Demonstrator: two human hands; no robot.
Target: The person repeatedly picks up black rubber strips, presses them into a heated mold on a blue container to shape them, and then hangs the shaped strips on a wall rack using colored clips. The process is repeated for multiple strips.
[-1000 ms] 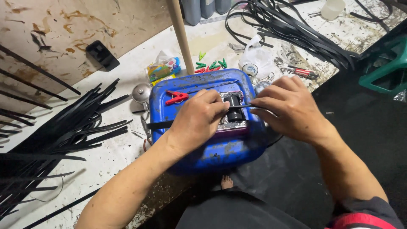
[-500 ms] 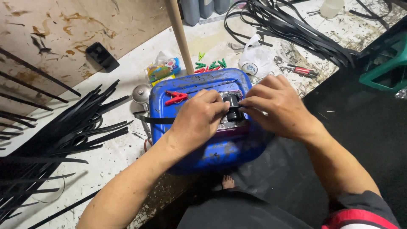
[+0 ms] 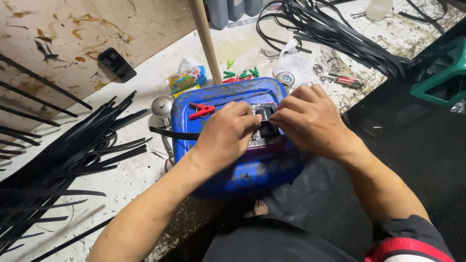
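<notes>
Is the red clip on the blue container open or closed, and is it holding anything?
Closed, holding nothing. The red clip lies flat on the blue container, its jaws together, apart from the left hand.

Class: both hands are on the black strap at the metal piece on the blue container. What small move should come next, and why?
Probably the right hand draws the strap further through the metal piece while the left hand steadies it: a long tail trails left.
</notes>
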